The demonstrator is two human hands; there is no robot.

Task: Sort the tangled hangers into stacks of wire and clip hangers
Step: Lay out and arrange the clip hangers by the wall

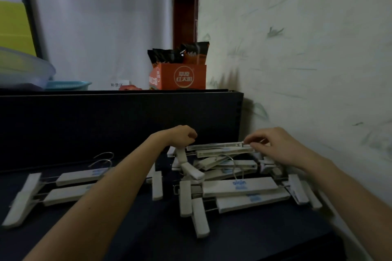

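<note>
— How far along?
— Barely: two clip hangers [78,177] stacked left of the tangled pile [239,186]; no wire stack visible.
— Hands?
— The right hand [273,146] pinches the pile's top hanger [220,148]; the left hand [183,135] is curled, its grip I cannot tell.

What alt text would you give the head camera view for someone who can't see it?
A person's left hand and right hand grip the top white plastic clip hanger of a tangled pile on a dark table. Two more white clip hangers lie apart to the left.
</note>
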